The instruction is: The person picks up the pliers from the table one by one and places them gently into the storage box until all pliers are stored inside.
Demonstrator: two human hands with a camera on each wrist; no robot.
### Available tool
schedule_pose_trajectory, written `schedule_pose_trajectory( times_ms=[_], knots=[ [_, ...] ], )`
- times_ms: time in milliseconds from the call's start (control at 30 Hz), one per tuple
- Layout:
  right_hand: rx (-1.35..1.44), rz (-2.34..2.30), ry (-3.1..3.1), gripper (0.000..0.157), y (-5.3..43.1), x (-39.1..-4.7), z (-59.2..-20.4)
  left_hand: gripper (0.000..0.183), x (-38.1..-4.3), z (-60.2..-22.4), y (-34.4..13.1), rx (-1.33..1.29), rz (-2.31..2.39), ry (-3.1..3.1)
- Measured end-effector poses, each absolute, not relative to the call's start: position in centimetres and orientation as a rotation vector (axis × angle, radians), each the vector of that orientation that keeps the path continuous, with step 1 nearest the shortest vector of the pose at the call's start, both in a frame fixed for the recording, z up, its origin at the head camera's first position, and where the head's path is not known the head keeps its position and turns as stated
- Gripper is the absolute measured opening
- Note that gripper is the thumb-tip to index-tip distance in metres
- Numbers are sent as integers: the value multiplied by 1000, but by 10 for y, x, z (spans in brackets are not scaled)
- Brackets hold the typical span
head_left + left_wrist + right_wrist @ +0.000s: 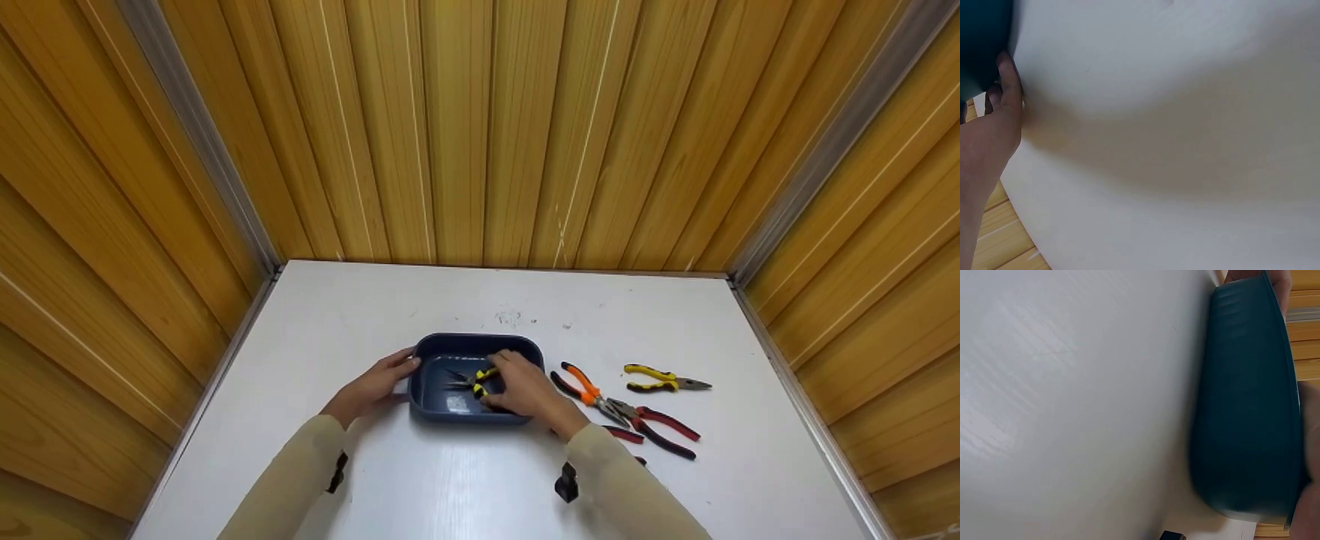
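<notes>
A dark blue rectangular tray (442, 416) rests on the white table. My left hand (379, 382) holds its left end, thumb over the rim and fingers along the outer wall; the left wrist view shows these fingers (1009, 84) against the tray's side. Inside the tray is a pair of yellow-and-black pliers (478, 384), jaws pointing left. Reaching over the right rim, my right hand (525, 386) grips the handles between thumb and fingers, partly hiding them. In the right wrist view the tray's wall (1244, 399) hides the pliers.
Right of the tray lie orange-and-black pliers (589, 390), their jaws overlapping red-and-black pliers (664, 431). Another red handle (625, 434) shows beside my right forearm. Yellow-and-black long-nose pliers (667, 379) lie farther right. Wood-patterned walls (487, 150) enclose the table's back and sides.
</notes>
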State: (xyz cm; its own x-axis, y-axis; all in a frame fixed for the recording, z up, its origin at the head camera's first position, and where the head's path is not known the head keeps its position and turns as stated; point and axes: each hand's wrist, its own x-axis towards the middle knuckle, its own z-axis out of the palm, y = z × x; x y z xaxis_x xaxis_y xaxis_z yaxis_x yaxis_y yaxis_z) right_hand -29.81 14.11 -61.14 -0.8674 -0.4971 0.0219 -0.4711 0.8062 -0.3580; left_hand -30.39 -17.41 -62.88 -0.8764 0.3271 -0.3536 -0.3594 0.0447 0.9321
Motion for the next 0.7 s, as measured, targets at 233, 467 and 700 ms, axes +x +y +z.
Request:
schedule_pose_trajectory(
  times_ms=[233, 467, 700],
  knots=[
    [-827, -660, 2866, 78, 147, -296, -603, 61, -304, -629, -173, 11, 1896, 1819],
    [-847, -662, 2830, 77, 158, -295, -590, 62, -303, -628, -173, -10, 1876, 1843],
    [-852, -715, 2795, 77, 171, -294, -577, 64, -304, -627, -174, -27, 1839, 1897]
  ],
)
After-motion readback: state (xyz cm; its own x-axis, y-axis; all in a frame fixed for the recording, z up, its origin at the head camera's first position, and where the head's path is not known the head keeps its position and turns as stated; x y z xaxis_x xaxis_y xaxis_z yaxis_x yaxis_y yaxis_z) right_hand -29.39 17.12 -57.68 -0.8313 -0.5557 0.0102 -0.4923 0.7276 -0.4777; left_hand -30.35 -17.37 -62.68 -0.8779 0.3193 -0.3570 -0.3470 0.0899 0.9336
